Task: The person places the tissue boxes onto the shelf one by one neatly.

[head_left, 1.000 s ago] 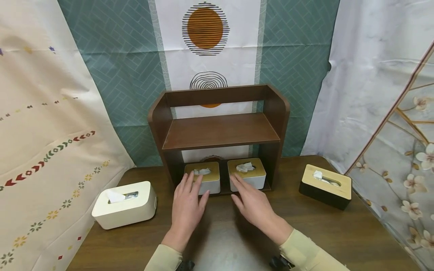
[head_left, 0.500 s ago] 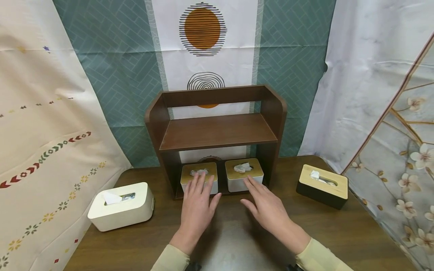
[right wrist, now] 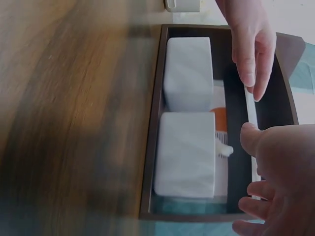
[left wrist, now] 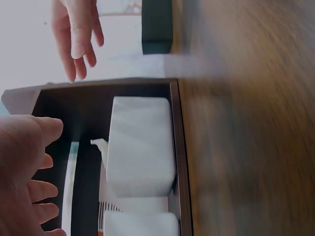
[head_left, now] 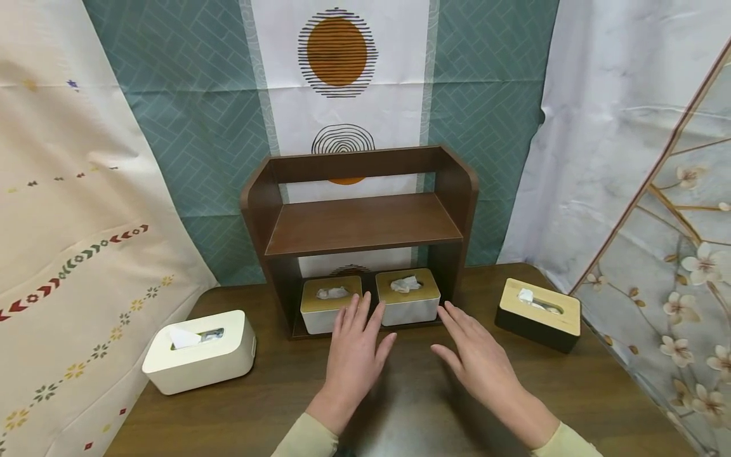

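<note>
Two tissue boxes with white sides and wood-toned lids stand side by side on the bottom level of a brown shelf [head_left: 365, 222]. A crumpled tissue pokes from each lid. My left hand [head_left: 354, 355] hovers before the gap between the left box [head_left: 327, 320] and the right box [head_left: 408, 312], fingers extended, holding nothing. My right hand [head_left: 482, 355] is just right of the right box's front corner, fingers extended and thumb apart, also holding nothing. Both wrist views show the hands apart from the right box's white front [left wrist: 140, 147] and the left box's front [right wrist: 189, 73].
A cream tissue box [head_left: 197, 362] stands on the left of the brown table [head_left: 411, 412]. On the right is a black tissue box with a wooden lid [head_left: 539, 314]. Patterned cloths [head_left: 194, 133] hang behind and at both sides. The upper shelf board [head_left: 365, 222] overhangs the two boxes.
Both hands have drawn back from the two shelf boxes and drifted right. The boxes keep their places on the shelf. The head view has shifted slightly.
</note>
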`<state>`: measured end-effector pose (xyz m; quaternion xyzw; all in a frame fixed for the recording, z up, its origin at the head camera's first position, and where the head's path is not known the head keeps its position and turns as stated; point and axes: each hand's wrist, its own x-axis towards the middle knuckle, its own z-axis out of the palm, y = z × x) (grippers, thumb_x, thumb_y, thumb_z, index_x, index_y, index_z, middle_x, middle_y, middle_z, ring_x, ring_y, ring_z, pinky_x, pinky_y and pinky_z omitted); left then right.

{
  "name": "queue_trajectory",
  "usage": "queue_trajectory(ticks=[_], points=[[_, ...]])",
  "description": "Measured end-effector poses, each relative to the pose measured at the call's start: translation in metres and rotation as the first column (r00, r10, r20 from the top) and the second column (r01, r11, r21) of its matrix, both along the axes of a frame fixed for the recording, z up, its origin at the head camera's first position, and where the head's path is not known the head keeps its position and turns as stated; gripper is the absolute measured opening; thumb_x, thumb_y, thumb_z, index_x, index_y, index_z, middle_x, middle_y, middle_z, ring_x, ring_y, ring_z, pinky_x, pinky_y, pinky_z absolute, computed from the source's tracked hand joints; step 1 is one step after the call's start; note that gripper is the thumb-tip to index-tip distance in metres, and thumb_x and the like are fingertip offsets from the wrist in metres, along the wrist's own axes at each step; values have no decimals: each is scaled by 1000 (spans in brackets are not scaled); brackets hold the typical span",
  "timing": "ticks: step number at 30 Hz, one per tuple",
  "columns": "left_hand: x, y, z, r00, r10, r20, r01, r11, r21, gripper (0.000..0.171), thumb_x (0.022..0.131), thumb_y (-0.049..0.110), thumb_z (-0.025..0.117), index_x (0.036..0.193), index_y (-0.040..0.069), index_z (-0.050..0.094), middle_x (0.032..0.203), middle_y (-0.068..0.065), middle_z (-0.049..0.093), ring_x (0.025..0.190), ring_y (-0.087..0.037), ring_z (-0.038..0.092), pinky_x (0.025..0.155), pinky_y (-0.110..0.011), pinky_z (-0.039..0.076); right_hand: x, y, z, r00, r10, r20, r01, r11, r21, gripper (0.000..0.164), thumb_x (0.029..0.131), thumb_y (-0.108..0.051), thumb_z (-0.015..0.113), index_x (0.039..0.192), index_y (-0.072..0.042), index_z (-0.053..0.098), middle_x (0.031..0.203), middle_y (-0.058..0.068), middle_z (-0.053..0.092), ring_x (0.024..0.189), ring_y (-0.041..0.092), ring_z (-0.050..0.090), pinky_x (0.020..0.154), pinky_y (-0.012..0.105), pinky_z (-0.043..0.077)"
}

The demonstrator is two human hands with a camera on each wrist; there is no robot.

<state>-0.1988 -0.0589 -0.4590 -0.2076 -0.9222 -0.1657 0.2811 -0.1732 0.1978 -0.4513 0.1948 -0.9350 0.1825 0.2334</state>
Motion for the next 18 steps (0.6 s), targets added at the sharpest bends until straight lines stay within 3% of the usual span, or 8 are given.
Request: queue_trajectory(ticks=[9, 18], points=[[0, 25, 2, 999, -36, 8, 36, 998, -49, 63, 109, 46, 71, 161, 15, 58, 172, -17, 45, 162, -38, 36, 128, -62, 31, 5, 27, 1, 999, -29, -42, 30, 999, 26, 77, 99, -32, 86, 162, -2, 53, 166, 20, 52, 153, 42, 49, 122, 63, 40], [-2, 49, 4, 998, -68, -14, 66, 993, -98, 60, 110, 48, 67, 160, 16, 59, 172, -17, 44, 162, -37, 36, 128, -60, 33, 8, 52, 5, 994, -64, -92, 68, 997, 38, 78, 97, -31, 87, 160, 1, 54, 164, 24, 53, 152, 45, 47, 128, 56, 32]])
